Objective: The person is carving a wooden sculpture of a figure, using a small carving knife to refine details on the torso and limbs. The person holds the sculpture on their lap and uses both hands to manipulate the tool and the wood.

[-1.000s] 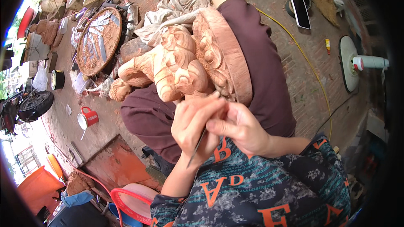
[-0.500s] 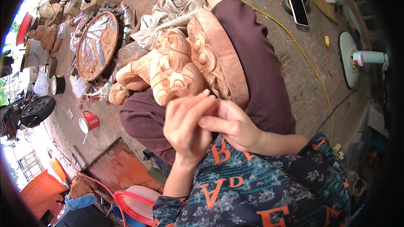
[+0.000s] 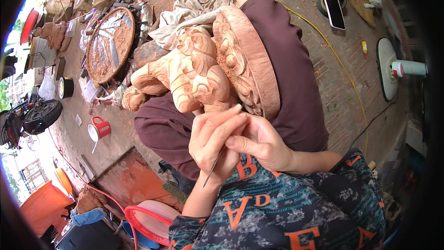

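At the far left, a black motorcycle (image 3: 42,116) is seen, and to its right a red mug (image 3: 102,128) is set on the floor. Farther off, a round tray (image 3: 133,28) is strewn with wood shavings, and a row of metal blades (image 3: 113,53) is laid out in it. Between the tray and the person's leg, a pale cloth (image 3: 196,9) is left in a crumpled heap. Just nearer than the cloth, a carved wooden figure (image 3: 194,76) is laid on its side across the lap, its thick base (image 3: 259,55) turned to the right and rested against the dark trousers (image 3: 296,69).

At the near edge of the figure, the left hand (image 3: 210,141) is held with its fingers together and outstretched, their tips brought close to the carving. A thin dark tool (image 3: 212,169) is held between the two hands; its near end is seen over the left wrist, while its far part is hidden. The right hand (image 3: 261,141) is pressed against the left, its thumb laid beside the tool and its other fingers partly hidden. Which fingers are clamped on the tool cannot be told.

Farther right, a yellow cord (image 3: 340,60) is stretched along the floor, and a phone (image 3: 334,10) is propped on a dark ring.
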`<state>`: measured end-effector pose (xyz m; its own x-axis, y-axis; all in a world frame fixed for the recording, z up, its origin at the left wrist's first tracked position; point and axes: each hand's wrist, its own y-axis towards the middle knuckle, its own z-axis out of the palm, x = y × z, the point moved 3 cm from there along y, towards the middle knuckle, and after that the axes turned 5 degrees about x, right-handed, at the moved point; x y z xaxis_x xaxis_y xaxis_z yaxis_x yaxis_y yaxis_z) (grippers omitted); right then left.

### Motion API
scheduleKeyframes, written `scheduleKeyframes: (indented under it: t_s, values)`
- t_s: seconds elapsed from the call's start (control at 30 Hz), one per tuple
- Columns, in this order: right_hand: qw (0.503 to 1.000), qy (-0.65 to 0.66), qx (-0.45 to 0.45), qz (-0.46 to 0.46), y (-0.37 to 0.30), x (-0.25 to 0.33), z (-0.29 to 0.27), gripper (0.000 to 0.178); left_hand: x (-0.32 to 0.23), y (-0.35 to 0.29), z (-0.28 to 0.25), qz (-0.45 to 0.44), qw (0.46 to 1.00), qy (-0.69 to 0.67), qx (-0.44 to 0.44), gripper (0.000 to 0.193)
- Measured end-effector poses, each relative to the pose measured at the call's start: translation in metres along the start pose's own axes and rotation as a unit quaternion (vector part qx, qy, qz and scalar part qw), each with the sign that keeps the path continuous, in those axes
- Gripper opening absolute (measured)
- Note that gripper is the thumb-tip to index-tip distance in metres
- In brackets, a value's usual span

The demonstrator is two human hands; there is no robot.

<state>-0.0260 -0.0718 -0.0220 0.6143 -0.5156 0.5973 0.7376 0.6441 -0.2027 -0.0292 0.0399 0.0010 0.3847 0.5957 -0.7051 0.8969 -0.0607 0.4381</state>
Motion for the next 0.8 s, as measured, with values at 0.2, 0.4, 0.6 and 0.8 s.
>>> scheduleKeyframes:
  t_s: [0.2, 0.4, 0.6, 0.8]
  values:
    - [1.000, 0.012, 0.001, 0.016, -0.004, 0.002, -0.004, 0.017, -0.005, 0.002, -0.001, -0.013, 1.000, 0.000, 0.003, 0.026]
    - [0.999, 0.047, 0.003, 0.013, 0.009, 0.004, -0.004, 0.021, 0.002, 0.007, 0.002, -0.042, 0.999, -0.004, -0.015, 0.021]
    - [0.998, 0.056, 0.019, -0.014, 0.007, 0.003, 0.000, 0.019, -0.002, 0.011, -0.005, 0.015, 0.999, 0.032, -0.006, 0.031]
    - [0.999, 0.053, -0.006, 0.012, -0.001, 0.007, 0.003, 0.017, -0.005, 0.007, -0.005, 0.014, 1.000, -0.015, 0.022, 0.031]
